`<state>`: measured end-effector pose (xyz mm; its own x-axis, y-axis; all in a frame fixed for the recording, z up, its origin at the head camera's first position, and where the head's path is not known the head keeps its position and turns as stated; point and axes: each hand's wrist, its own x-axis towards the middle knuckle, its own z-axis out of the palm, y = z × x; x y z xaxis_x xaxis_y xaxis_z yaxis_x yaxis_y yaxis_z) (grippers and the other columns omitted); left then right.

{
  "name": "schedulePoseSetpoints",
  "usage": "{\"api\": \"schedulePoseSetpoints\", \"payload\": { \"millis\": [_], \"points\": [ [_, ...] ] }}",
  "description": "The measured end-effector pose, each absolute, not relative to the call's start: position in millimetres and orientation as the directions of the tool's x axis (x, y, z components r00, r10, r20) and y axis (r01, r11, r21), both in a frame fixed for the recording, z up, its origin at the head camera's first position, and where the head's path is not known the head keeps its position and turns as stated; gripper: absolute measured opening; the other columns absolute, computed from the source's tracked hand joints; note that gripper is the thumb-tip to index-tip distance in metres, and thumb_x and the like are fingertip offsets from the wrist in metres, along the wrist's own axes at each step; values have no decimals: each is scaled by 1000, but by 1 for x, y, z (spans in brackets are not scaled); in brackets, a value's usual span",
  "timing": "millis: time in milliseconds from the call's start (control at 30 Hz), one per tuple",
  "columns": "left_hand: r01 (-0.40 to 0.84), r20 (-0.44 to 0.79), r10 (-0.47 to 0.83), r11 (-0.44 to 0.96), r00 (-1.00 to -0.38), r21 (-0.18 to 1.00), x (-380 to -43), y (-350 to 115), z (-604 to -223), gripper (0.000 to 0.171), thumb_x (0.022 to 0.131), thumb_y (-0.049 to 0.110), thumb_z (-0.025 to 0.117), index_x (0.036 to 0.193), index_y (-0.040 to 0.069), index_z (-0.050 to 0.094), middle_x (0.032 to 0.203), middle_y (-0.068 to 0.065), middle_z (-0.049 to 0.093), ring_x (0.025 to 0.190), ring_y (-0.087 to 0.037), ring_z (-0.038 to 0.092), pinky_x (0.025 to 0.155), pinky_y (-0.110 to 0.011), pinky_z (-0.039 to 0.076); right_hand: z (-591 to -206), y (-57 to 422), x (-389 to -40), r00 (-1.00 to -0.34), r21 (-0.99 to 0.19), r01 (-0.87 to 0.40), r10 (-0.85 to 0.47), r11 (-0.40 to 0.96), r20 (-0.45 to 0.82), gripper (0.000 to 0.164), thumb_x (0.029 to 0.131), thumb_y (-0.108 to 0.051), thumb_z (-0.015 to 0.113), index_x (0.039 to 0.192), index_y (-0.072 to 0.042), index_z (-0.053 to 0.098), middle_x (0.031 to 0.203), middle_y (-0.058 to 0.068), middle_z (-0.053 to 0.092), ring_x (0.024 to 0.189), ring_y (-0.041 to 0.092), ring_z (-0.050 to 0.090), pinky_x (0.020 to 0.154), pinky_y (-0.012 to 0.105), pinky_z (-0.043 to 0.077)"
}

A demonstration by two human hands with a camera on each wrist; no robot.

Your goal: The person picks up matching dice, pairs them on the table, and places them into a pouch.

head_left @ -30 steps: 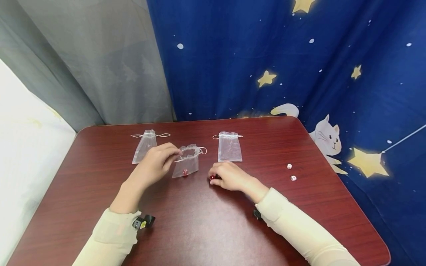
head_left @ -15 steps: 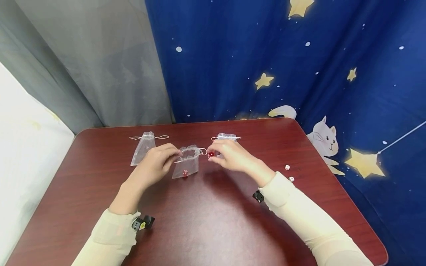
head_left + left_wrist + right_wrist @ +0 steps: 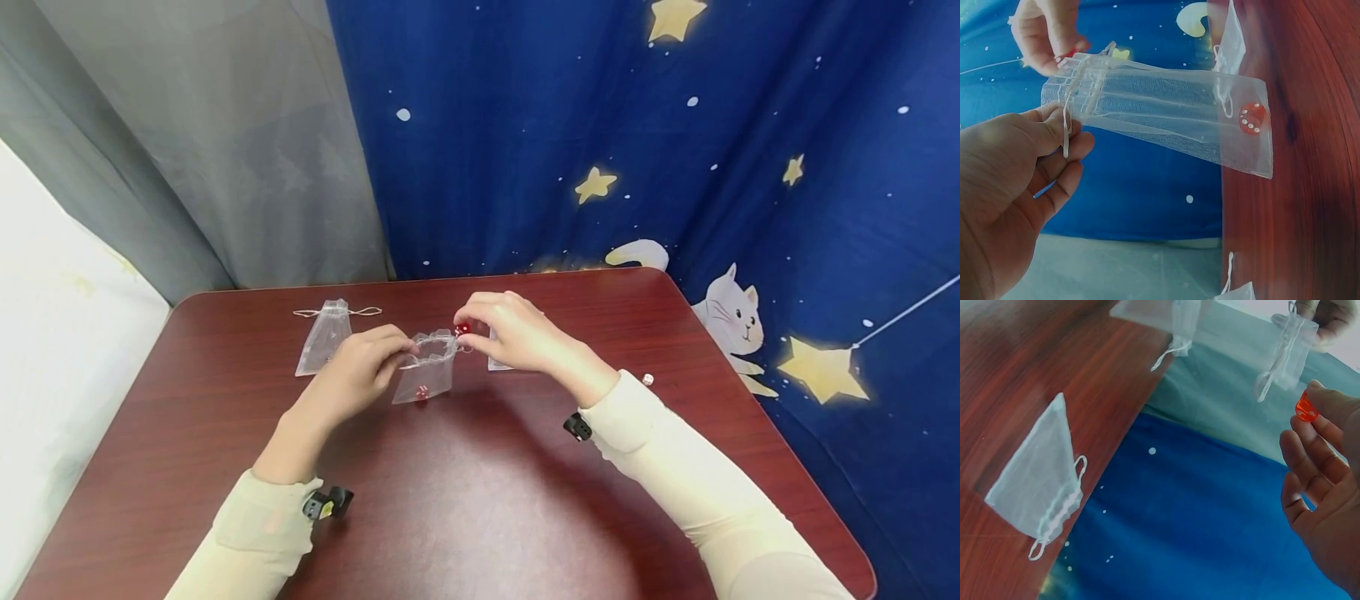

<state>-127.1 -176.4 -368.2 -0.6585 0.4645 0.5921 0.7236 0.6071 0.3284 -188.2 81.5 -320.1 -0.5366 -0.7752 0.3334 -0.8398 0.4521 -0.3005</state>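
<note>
My left hand (image 3: 367,362) pinches the gathered rim of a sheer white drawstring organza bag (image 3: 1166,106), whose mouth is spread open in the head view. A red die (image 3: 1252,119) with white pips lies in the bottom of that bag. Between thumb and fingertips my right hand (image 3: 513,329) holds another red die (image 3: 1305,407), right at the bag's rim on its right side. The right hand's other fingers are loosely bent in the right wrist view.
A second organza bag (image 3: 324,337) lies flat at the back left of the table. Behind my right hand lies a third bag (image 3: 1038,475), partly hidden in the head view. One white die (image 3: 648,379) shows at the right, beside my sleeve. Curtains hang behind the table.
My right hand has lifted the red die off the table and brought it up and left to the bag's mouth. The left hand keeps its hold on the rim, nearly still.
</note>
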Motion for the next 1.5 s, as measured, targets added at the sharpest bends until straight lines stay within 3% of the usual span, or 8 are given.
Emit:
{"api": "schedulePoseSetpoints", "payload": {
  "millis": [233, 633, 800, 933, 1133, 1267, 1400, 1500],
  "points": [
    [754, 619, 473, 568, -627, 331, -130, -168, -367, 18, 84, -13, 73, 94, 2, 73, 89, -3, 70, 82, -16, 66, 77, -35, 58, -320, 73, -187, -493, -283, -866, -799, 413, 344, 17, 93, -20, 75, 107, -11, 74, 100, -2, 70, 83, 17, 65, 75, 29, 50],
    [751, 627, 461, 569, -628, 335, -130, -164, -367, 17, 85, -12, 72, 94, 2, 73, 91, -3, 70, 83, -18, 67, 77, -37, 58, -327, 70, -187, -451, -267, -889, -807, 371, 381, 17, 92, -21, 76, 104, -9, 74, 96, -1, 70, 82, 13, 62, 78, 32, 49],
    [739, 615, 457, 580, -643, 342, -130, -164, -369, 16, 85, -11, 72, 94, 2, 74, 91, -3, 70, 84, -18, 68, 78, -37, 58, -336, 74, -187, -489, -320, -866, -785, 384, 382, 20, 93, -23, 76, 106, -8, 74, 98, 0, 69, 86, 15, 63, 80, 29, 50],
    [740, 616, 455, 575, -643, 348, -131, -165, -370, 16, 85, -11, 72, 94, 2, 74, 90, -3, 70, 83, -17, 67, 76, -35, 58, -344, 79, -189, -533, -356, -838, -761, 414, 369, 25, 94, -27, 74, 111, -9, 72, 106, 1, 68, 98, 14, 62, 90, 30, 50],
    [767, 656, 447, 546, -608, 338, -132, -168, -370, 18, 84, -13, 73, 94, 1, 74, 90, -3, 70, 83, -17, 67, 77, -34, 57, -351, 87, -190, -632, -472, -748, -718, 467, 292, 38, 104, -28, 54, 136, -8, 61, 124, 6, 68, 111, 19, 62, 101, 38, 48],
    [772, 662, 447, 537, -602, 340, -131, -169, -369, 18, 84, -13, 72, 94, 1, 74, 90, -3, 70, 84, -17, 67, 78, -31, 56, -356, 87, -192, -643, -499, -727, -724, 472, 251, 34, 103, -19, 52, 133, -6, 63, 117, 5, 71, 101, 16, 64, 94, 37, 51],
    [768, 670, 430, 536, -606, 350, -130, -169, -367, 17, 85, -12, 72, 95, 1, 74, 91, -3, 70, 85, -17, 67, 78, -30, 55, -359, 83, -194, -619, -505, -741, -742, 443, 258, 25, 99, -12, 60, 121, -5, 69, 96, 1, 74, 83, 11, 65, 78, 33, 54],
    [770, 690, 414, 540, -594, 340, -131, -169, -367, 17, 84, -12, 74, 95, 1, 75, 91, -4, 70, 84, -18, 67, 75, -31, 55, -359, 82, -194, -602, -464, -769, -742, 439, 295, 16, 98, -11, 65, 109, -7, 75, 92, -1, 75, 81, 10, 65, 76, 31, 54]
  ]
}}
